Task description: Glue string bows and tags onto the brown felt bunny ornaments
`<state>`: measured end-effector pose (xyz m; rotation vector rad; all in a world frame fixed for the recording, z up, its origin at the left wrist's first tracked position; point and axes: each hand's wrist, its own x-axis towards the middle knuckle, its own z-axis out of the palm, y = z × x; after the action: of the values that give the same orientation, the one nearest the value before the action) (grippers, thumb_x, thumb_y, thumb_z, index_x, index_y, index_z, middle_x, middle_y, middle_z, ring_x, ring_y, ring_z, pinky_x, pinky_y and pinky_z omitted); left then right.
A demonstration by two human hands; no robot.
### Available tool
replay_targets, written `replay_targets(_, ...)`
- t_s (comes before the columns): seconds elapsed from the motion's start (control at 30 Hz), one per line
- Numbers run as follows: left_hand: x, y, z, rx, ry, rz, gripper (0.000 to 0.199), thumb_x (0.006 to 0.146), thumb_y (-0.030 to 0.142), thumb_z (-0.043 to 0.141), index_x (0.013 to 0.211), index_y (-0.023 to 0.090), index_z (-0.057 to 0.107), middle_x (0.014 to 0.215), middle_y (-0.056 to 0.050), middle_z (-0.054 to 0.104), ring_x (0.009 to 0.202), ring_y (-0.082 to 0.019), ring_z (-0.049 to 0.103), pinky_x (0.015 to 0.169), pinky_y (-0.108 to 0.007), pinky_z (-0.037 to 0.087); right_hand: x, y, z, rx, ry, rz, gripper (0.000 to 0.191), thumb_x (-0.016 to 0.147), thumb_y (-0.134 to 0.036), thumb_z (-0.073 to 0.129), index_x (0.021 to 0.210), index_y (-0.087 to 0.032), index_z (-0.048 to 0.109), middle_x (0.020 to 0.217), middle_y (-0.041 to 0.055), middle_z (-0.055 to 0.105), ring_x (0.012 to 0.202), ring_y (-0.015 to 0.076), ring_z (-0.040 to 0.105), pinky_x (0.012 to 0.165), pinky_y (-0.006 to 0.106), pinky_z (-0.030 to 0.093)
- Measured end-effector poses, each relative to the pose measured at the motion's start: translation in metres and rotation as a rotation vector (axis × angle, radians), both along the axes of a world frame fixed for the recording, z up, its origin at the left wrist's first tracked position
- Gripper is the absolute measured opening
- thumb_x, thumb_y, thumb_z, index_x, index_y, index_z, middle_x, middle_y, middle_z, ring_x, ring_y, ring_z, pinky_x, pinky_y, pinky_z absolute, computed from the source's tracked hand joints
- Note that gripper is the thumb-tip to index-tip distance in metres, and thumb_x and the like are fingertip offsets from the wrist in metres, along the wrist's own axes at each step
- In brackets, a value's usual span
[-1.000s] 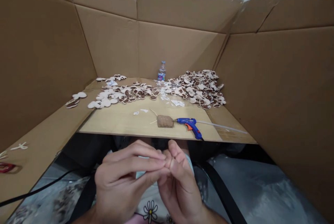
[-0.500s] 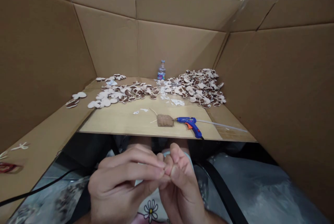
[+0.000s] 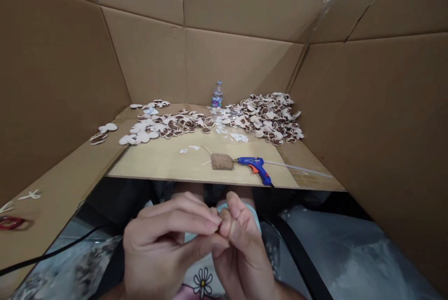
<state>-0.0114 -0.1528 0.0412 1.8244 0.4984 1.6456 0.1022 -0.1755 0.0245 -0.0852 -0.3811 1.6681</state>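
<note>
Over flowered cloth, curled hands

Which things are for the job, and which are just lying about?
Probably for the job:
- blue glue gun
- fuzzy brown pad
- brown-and-white shapes
- loose white bow

Probably just lying about:
- water bottle
- white scraps

Can't tell: red thing

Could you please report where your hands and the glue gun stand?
Left hand, right hand: fingertips together, contents unclear. Glue gun lying on board, nozzle by brown pad.
</note>
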Motion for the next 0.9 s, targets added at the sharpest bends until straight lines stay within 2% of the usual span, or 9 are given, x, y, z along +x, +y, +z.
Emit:
replay_targets(0.1,0.001,0.001,-0.001,-0.082,-0.047,-0.059,0.021,0.066,0.008,0.081,0.080,0.020,0.072,0.071,0.001,0.072,0.066,-0.015,0.067,0.064,-0.027,0.057,0.000,0.000,-0.001,-0.009,-0.028,-0.016,0.026,0.072,-0.016,0.080,0.075,-0.020,0.054,0.067,-0.0050,0.070,0.063,0.0035,0.064,0.062,0.010,0.049)
replay_targets(0.27,0.002,0.005,-0.007,-0.399,-0.241,-0.202,0.008,0.078,0.018,0.073,0.075,0.019,0.066,0.073,-0.002,0.066,0.068,-0.013,0.062,0.061,-0.025,0.055,0.003,0.004,-0.005,-0.020,-0.115,-0.048,0.025,0.072,-0.022,0.079,0.074,-0.021,0.054,0.065,-0.0043,0.064,0.062,0.0065,0.056,0.063,0.016,0.047)
replay_targets(0.47,0.001,0.017,-0.011,-0.467,-0.330,-0.316,0.013,0.071,0.012,0.078,0.069,0.019,0.067,0.069,0.001,0.065,0.065,-0.010,0.061,0.060,-0.020,0.053,0.014,0.008,-0.007,0.011,-0.197,-0.046,0.022,0.072,-0.022,0.078,0.076,-0.021,0.056,0.069,-0.0032,0.060,0.065,0.0091,0.050,0.064,0.019,0.043)
replay_targets(0.57,0.001,0.017,-0.012,-0.503,-0.347,-0.302,0.015,0.068,0.013,0.081,0.071,0.020,0.067,0.068,0.001,0.068,0.062,-0.010,0.062,0.057,-0.019,0.053,0.018,0.009,-0.008,0.017,-0.203,-0.058,0.021,0.072,-0.020,0.077,0.077,-0.021,0.057,0.071,-0.0028,0.060,0.067,0.0091,0.050,0.063,0.018,0.043)
replay_targets(0.63,-0.001,0.016,-0.013,-0.509,-0.311,-0.224,0.017,0.066,0.017,0.083,0.073,0.021,0.069,0.066,0.001,0.070,0.061,-0.011,0.064,0.055,-0.020,0.054,0.021,0.013,-0.010,0.015,-0.242,-0.088,0.022,0.070,-0.020,0.079,0.077,-0.021,0.057,0.070,-0.0031,0.060,0.066,0.0094,0.050,0.062,0.019,0.043)
replay_targets(0.7,-0.007,0.016,-0.014,-0.501,-0.217,-0.057,0.017,0.065,0.021,0.084,0.075,0.022,0.070,0.066,0.001,0.072,0.058,-0.013,0.067,0.053,-0.020,0.054,0.028,0.020,-0.012,0.023,-0.350,-0.150,0.025,0.068,-0.021,0.081,0.075,-0.021,0.057,0.070,-0.0031,0.061,0.065,0.0095,0.051,0.061,0.020,0.042)
replay_targets(0.77,-0.020,0.019,-0.018,-0.479,-0.088,0.211,0.017,0.065,0.026,0.083,0.076,0.022,0.072,0.068,0.000,0.074,0.060,-0.015,0.069,0.055,-0.021,0.056,0.041,0.031,-0.015,0.034,-0.562,-0.284,0.027,0.065,-0.024,0.082,0.074,-0.020,0.057,0.070,-0.0028,0.062,0.063,0.0095,0.052,0.059,0.020,0.042)
replay_targets(0.83,-0.041,0.024,-0.024,-0.456,0.029,0.515,0.018,0.068,0.035,0.080,0.077,0.021,0.073,0.072,-0.001,0.075,0.066,-0.017,0.070,0.064,-0.024,0.058,0.062,0.042,-0.018,0.042,-0.867,-0.480,0.026,0.066,-0.027,0.082,0.076,-0.019,0.059,0.065,-0.0029,0.062,0.058,0.0097,0.054,0.057,0.020,0.042)
replay_targets(0.9,-0.069,0.031,-0.035,-0.472,0.113,0.746,0.026,0.080,0.047,0.065,0.078,0.022,0.071,0.072,-0.001,0.074,0.072,-0.019,0.070,0.076,-0.030,0.056,0.088,0.052,-0.020,0.046,-1.187,-0.611,0.023,0.075,-0.035,0.074,0.085,-0.019,0.062,0.053,-0.0043,0.058,0.050,0.0114,0.053,0.054,0.022,0.042)
